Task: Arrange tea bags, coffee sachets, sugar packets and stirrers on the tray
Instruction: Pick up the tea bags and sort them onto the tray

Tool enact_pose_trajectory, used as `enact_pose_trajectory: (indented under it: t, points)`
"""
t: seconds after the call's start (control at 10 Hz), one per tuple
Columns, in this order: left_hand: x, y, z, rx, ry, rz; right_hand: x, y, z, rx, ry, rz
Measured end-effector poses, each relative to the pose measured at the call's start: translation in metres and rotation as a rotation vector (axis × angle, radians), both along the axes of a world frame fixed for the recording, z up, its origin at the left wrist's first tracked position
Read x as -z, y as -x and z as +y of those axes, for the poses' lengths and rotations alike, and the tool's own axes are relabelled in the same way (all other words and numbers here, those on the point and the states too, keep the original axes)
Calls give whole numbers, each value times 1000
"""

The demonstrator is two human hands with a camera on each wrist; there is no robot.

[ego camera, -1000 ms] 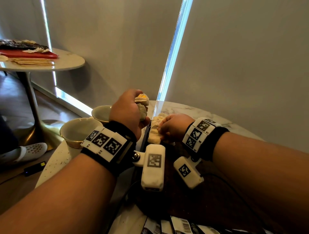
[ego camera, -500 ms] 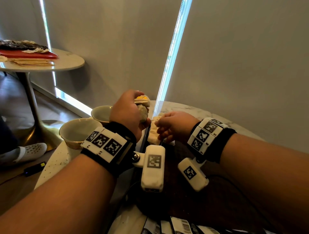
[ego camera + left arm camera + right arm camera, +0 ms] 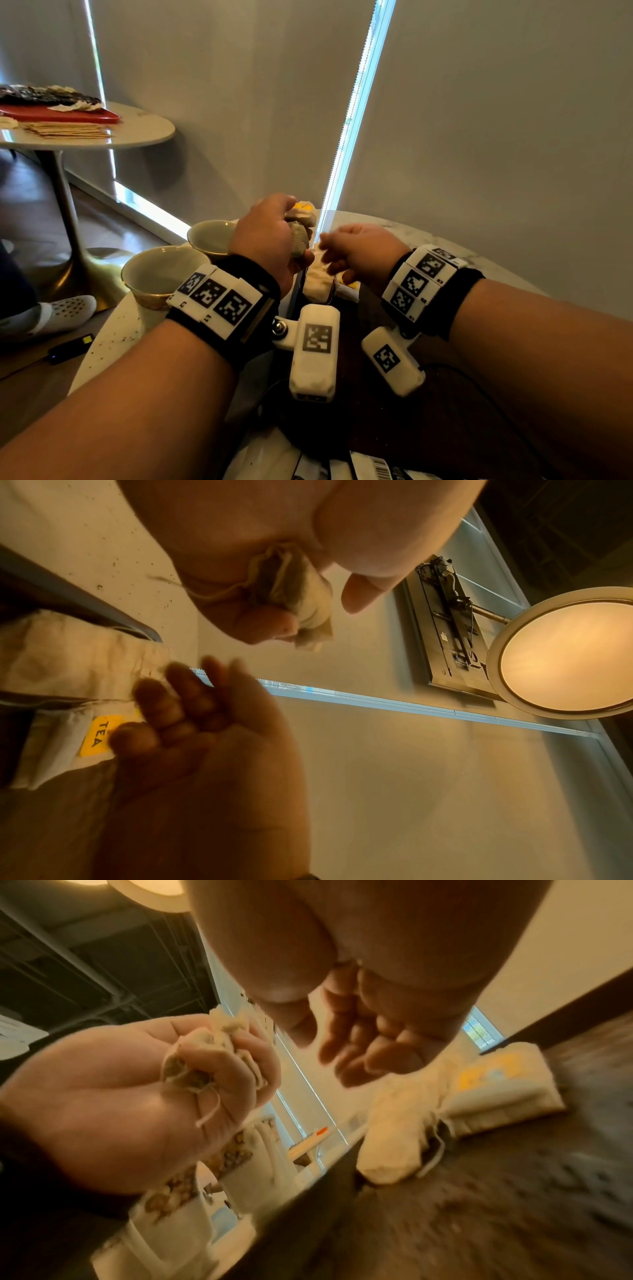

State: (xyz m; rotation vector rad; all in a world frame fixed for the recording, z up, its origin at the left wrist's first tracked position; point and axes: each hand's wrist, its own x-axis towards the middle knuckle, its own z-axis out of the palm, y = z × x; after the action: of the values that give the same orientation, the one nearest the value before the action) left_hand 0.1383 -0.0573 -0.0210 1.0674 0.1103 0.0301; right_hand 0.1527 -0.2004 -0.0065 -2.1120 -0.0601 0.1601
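Observation:
My left hand [image 3: 270, 236] is raised over the tray's far left corner and grips a bunch of cream tea bags [image 3: 299, 233], their strings hanging out of my fist [image 3: 205, 1053]. My right hand [image 3: 352, 251] hovers just to the right with loosely curled fingers [image 3: 369, 1047] that hold nothing. Below it, a few tea bags [image 3: 318, 284] lie on the dark wooden tray [image 3: 359, 421]. One shows a yellow TEA label [image 3: 97, 734]. They lie side by side at the tray's far end [image 3: 496, 1091].
Two cream bowls [image 3: 164, 270] [image 3: 210, 234] stand left of the tray on the marble table [image 3: 113, 339]. Packets with barcodes [image 3: 370, 467] lie at the near edge. A second round table with a red tray [image 3: 61, 113] stands back left. Someone's shoe [image 3: 51, 311] is on the floor.
My right hand has let go of the tea bags on the tray and lifted off them, towards my left hand. My left hand stays where it was, still gripping its bunch.

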Motion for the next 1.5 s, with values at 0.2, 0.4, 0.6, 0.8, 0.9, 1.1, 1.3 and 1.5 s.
enact_pose_trajectory:
  t: [0.2, 0.4, 0.6, 0.8, 0.9, 1.1, 1.3, 1.5]
  points:
    - [0, 3, -4, -23, -124, -78, -18, 0, -3, 22, -268, -163]
    - [-3, 5, -7, 26, -59, -23, -19, 1, 0, 5, -176, -214]
    - [-3, 9, -9, -9, -159, -86, -15, 2, 0, -9, -220, -160]
    - [-6, 17, -6, 52, -300, -125, -18, 3, -4, -22, -290, -193]
    - [-5, 18, -8, 63, -369, -88, -20, 5, -7, -26, -280, -210]
    - [1, 10, -9, 81, -324, -59, -19, 8, -10, -22, -291, -214]
    - [4, 7, -8, 37, -373, -115, -17, 10, -11, -39, -304, -200]
    - [4, 10, -12, 49, -344, -105, -22, 14, -15, -15, -232, -200]
